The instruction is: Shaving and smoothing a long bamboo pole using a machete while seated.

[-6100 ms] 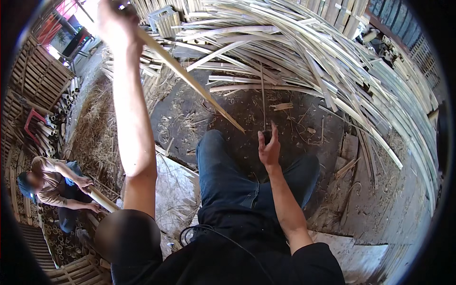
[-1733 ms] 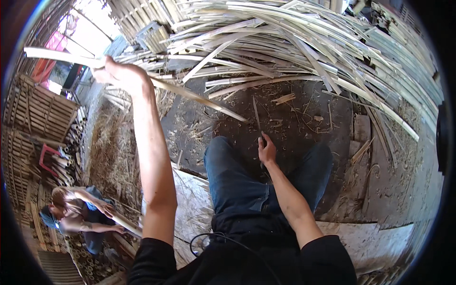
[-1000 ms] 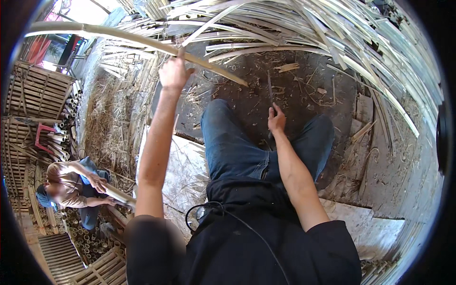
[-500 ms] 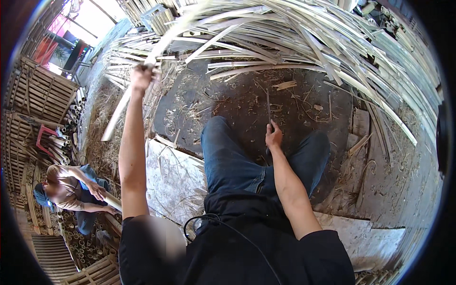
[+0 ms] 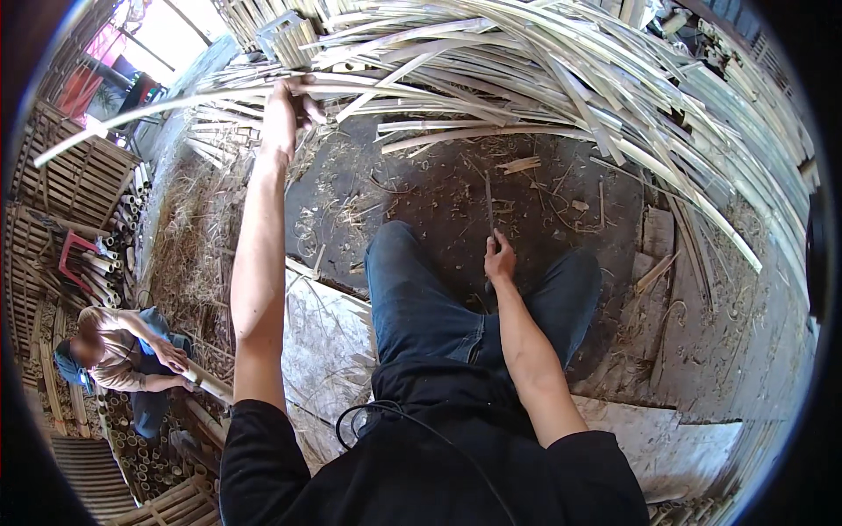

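A long pale bamboo strip [image 5: 167, 103] lies across the far left, its right part over the heap of strips. My left hand [image 5: 282, 114] is stretched out at that strip, its fingers over it and its thumb spread away below; the hand looks open, though the contact is partly hidden. Between my knees, my right hand [image 5: 500, 260] is closed round the handle of a long narrow knife [image 5: 490, 203]. The dark blade points away from me over the dark floor mat, and the handle is mostly covered by my fingers.
A large heap of bamboo strips [image 5: 526, 74] fills the far side and curves down the right. Shavings litter the dark mat [image 5: 421, 188]. At the lower left a co-worker [image 5: 132, 359] sits with a bamboo pole [image 5: 210, 383]. A red stool frame [image 5: 74, 259] stands by stacked bamboo.
My left hand has moved slightly far and right, and its strip has swung from a steep slant to nearly crosswise over the heap. My right hand keeps the knife in almost the same place.
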The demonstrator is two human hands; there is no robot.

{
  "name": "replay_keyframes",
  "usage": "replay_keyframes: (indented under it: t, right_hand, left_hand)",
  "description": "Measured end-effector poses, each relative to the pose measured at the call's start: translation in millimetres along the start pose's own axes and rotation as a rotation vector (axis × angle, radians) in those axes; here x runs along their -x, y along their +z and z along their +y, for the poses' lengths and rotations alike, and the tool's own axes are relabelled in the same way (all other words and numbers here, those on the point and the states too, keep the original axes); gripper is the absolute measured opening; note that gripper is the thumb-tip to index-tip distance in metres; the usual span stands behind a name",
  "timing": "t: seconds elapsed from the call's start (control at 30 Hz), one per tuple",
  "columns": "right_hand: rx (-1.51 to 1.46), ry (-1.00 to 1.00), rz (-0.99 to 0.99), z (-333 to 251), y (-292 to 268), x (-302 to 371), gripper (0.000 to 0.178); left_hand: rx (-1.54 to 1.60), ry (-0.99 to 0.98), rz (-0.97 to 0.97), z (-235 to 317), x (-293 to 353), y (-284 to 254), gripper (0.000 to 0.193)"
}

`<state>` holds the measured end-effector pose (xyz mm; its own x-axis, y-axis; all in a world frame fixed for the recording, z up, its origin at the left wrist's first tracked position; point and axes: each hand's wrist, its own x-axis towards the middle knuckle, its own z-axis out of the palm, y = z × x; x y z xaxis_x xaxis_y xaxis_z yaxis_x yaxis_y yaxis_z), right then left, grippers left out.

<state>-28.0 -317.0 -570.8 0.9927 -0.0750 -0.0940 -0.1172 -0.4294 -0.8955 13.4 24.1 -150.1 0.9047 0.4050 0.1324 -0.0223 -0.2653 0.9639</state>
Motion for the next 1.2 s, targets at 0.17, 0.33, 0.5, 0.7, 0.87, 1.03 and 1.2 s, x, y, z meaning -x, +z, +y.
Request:
replay_keyframes:
  t: [0.17,0.33,0.5,0.7,0.87,1.03,1.2]
  right_hand:
    - [0.020,-0.002,-0.022,0.2,-3.6,1.5,0.046]
    - [0.041,0.011,-0.027,-0.3,-2.0,-0.9,0.045]
    - [0.009,-0.015,0.003,1.8,0.6,-1.6,0.045]
    - [0.015,-0.071,0.067,-10.8,0.9,-3.7,0.048]
    - [-0.139,-0.277,0.110,-38.0,-11.5,-13.0,0.051]
    - [-0.607,-0.135,-0.239,-146.8,-45.8,12.8,0.044]
    - [-0.710,-0.221,-0.167,-172.1,-25.9,37.6,0.043]
  left_hand:
    - [0.055,0.051,-0.011,-24.3,11.1,17.3,0.048]
    - [-0.115,-0.005,-0.045,-21.8,13.2,20.4,0.063]
    - [-0.116,0.234,0.139,-19.8,13.2,25.1,0.055]
    - [0.617,0.475,0.261,25.0,35.6,25.7,0.039]
    - [0.417,0.498,0.506,54.4,49.7,64.4,0.040]
    - [0.418,0.640,0.482,40.6,27.0,74.4,0.039]
    - [0.404,0.715,0.379,47.7,26.7,93.3,0.030]
